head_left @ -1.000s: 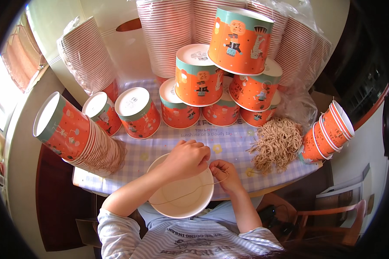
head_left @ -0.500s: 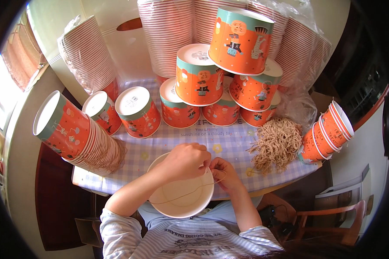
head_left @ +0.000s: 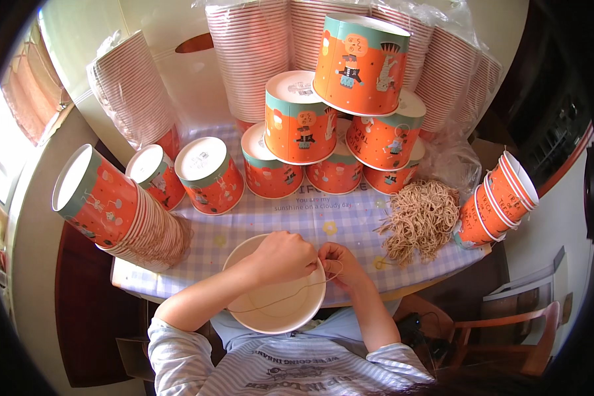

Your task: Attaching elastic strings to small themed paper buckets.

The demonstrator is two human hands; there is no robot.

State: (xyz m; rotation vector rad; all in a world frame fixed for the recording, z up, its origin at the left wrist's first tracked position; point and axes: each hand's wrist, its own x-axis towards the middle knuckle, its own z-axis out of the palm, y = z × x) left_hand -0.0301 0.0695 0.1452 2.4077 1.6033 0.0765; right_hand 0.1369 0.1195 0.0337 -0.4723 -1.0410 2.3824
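A white-lined paper bucket (head_left: pixel 270 311) rests at my lap by the table's front edge, its opening facing up. Across that opening runs a thin tan cord (head_left: pixel 296 294). My left hand (head_left: pixel 285 255) is closed in a fist over the bucket's far right rim; its fingertips and whatever they grip are hidden. Close beside it, just outside the rim, my right hand (head_left: pixel 343 265) pinches the cord, and a small loop shows by its fingers. To the right on the table lies a heap of tan cords (head_left: pixel 421 221).
Upturned orange buckets (head_left: pixel 301 125) form a pyramid at the back centre. More stand at left near a leaning stack of orange buckets (head_left: pixel 122 211). Nested corded buckets (head_left: pixel 497 201) lean at right. Tall wrapped bucket stacks (head_left: pixel 251 63) line the back; a wooden chair (head_left: pixel 508 327) stands lower right.
My left hand has lowered slightly toward the bucket's rim. The right hand stays at nearly the same spot with the cord. The whole view has shifted a little.
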